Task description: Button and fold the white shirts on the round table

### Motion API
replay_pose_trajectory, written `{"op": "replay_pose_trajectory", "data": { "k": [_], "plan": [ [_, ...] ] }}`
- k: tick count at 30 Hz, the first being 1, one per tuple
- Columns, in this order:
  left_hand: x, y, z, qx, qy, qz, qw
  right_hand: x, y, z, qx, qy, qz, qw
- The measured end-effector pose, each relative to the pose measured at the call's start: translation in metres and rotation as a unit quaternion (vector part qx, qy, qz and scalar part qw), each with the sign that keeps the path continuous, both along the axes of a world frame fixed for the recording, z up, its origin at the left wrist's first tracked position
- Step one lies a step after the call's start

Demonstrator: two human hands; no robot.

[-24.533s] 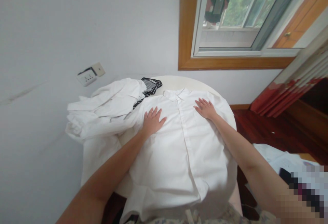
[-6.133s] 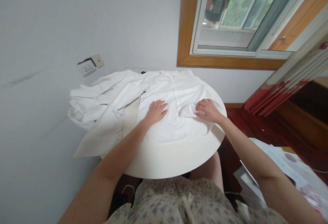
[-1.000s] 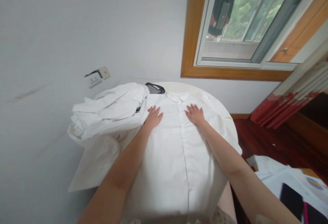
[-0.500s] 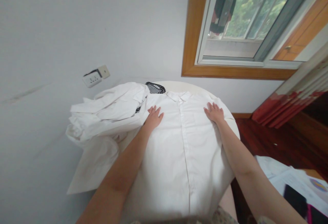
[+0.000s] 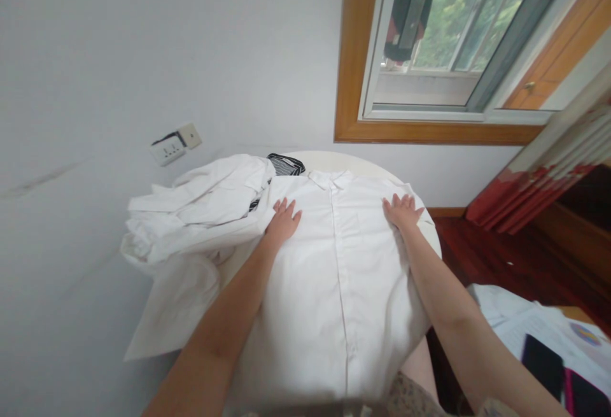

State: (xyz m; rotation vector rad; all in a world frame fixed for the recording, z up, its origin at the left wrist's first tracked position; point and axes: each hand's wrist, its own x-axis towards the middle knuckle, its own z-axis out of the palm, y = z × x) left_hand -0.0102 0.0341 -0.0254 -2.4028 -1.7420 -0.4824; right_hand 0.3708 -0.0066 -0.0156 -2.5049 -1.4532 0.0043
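A white button-up shirt (image 5: 334, 277) lies front up on a round white table (image 5: 329, 160), collar at the far side and hem hanging over the near edge. My left hand (image 5: 282, 221) rests flat on the shirt's left chest, fingers stretched out. Flat and open too, my right hand (image 5: 402, 211) presses on the shirt's right shoulder near the table's right edge. Neither hand holds anything.
A heap of white clothing (image 5: 195, 213) sits on the table's left side, with a black striped garment (image 5: 285, 164) tucked behind it. A wall socket (image 5: 172, 144) is on the left wall. At the right are a window (image 5: 453, 41), red curtain (image 5: 539, 175), and papers with a dark phone (image 5: 539, 356).
My right hand has slid from beside the button placket outward to the shirt's right shoulder. My left hand has stayed flat on the left chest.
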Motion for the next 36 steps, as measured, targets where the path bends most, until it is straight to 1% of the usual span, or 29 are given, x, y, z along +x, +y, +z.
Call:
{"op": "replay_pose_trajectory", "data": {
  "k": [2,3,5,6,7,9,11,13,15,20,22,24,26,28,31,34,36],
  "plan": [
    [-0.001,-0.003,-0.001,0.004,-0.003,-0.002,1.000,-0.001,-0.008,0.002,0.039,-0.038,0.024,0.998],
    [-0.002,-0.004,-0.001,0.006,-0.005,-0.001,1.000,-0.002,-0.012,0.004,0.066,-0.066,0.049,0.994],
    [-0.002,-0.008,0.000,0.013,-0.008,0.006,1.000,-0.008,-0.020,0.009,0.113,-0.116,0.125,0.979],
    [-0.002,-0.010,0.002,0.018,-0.008,0.007,1.000,-0.013,-0.023,0.011,0.125,-0.129,0.170,0.969],
    [-0.002,-0.012,0.003,0.022,-0.006,0.006,1.000,-0.020,-0.026,0.013,0.124,-0.131,0.215,0.960],
    [0.000,-0.015,0.008,0.031,0.001,-0.009,0.999,-0.037,-0.031,0.014,0.093,-0.112,0.285,0.948],
    [0.004,-0.019,0.011,0.035,0.008,-0.042,0.998,-0.052,-0.036,0.012,0.051,-0.088,0.320,0.942],
    [0.007,-0.022,0.011,0.029,0.015,-0.076,0.997,-0.062,-0.039,0.009,0.024,-0.078,0.330,0.941],
    [0.009,-0.027,0.009,0.020,0.023,-0.093,0.995,-0.065,-0.041,0.006,0.013,-0.077,0.334,0.939],
    [0.008,-0.040,0.002,-0.001,0.035,-0.070,0.997,-0.057,-0.043,0.006,0.010,-0.078,0.342,0.936],
    [0.010,-0.043,0.002,-0.010,0.037,-0.063,0.997,-0.058,-0.042,0.009,0.005,-0.079,0.340,0.937],
    [0.016,-0.042,0.004,-0.015,0.038,-0.053,0.998,-0.066,-0.039,0.015,-0.010,-0.075,0.333,0.940],
    [0.024,-0.035,0.007,-0.023,0.039,-0.042,0.998,-0.079,-0.036,0.020,-0.021,-0.071,0.329,0.942],
    [0.032,-0.024,0.011,-0.038,0.039,-0.036,0.998,-0.097,-0.033,0.022,-0.016,-0.073,0.330,0.941],
    [0.040,-0.003,0.016,-0.065,0.027,-0.019,0.997,-0.120,-0.031,0.020,-0.015,-0.068,0.320,0.945],
    [0.041,0.014,0.019,-0.069,0.012,0.026,0.997,-0.129,-0.030,0.013,-0.013,-0.062,0.303,0.951],
    [0.040,0.018,0.023,-0.059,0.013,0.041,0.997,-0.128,-0.028,0.010,-0.007,-0.062,0.305,0.950]
  ]
}}
